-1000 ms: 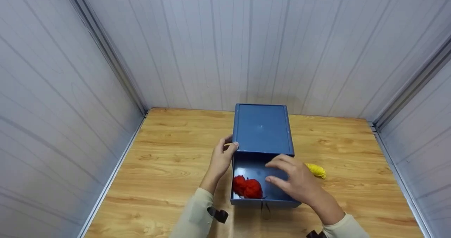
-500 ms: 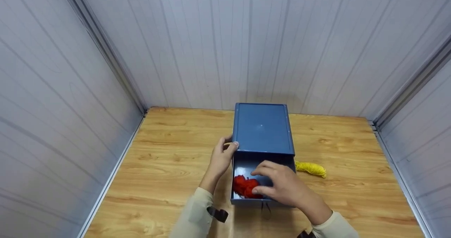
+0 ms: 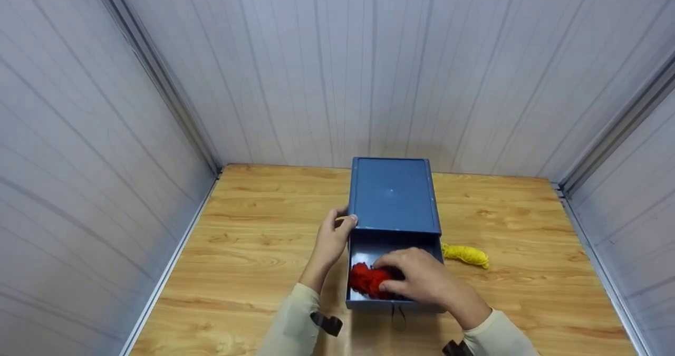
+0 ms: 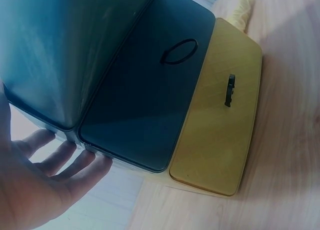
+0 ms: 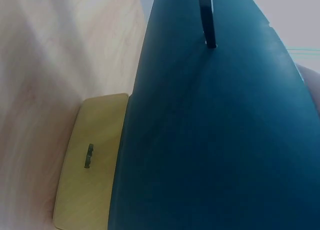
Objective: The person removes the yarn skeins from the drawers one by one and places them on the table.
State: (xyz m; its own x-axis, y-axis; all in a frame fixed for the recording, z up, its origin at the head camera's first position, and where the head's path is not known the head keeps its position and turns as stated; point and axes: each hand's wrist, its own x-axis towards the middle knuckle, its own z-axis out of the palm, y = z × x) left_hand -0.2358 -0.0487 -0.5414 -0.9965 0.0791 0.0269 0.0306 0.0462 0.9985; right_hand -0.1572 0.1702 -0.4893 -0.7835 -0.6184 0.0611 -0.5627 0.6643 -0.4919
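Observation:
A small drawer cabinet (image 3: pixel 393 192) with a blue top stands on the table, its top drawer (image 3: pixel 364 256) pulled out. Two red yarn balls (image 3: pixel 359 278) lie together in the drawer's front left corner. My right hand (image 3: pixel 419 277) reaches into the drawer, with thumb and fingers bent around the right-hand ball. My left hand (image 3: pixel 331 240) holds the cabinet's left front corner, thumb at the top edge. In the left wrist view its fingertips (image 4: pixel 97 162) touch the cabinet's side. The right wrist view shows the drawer front (image 5: pixel 215 130) from below, without the hand.
Under the open drawer are a shut blue drawer (image 4: pixel 145 100) with a black loop handle and a yellow bottom drawer (image 4: pixel 215 120) with a small dark handle. A yellow yarn skein (image 3: pixel 466 255) lies right of the cabinet. Pale panel walls (image 3: pixel 295 82) enclose the wooden table (image 3: pixel 253 240).
My right hand has moved left and down into the drawer, onto the right-hand red yarn ball. More of the yellow skein shows. The left hand keeps its place on the cabinet.

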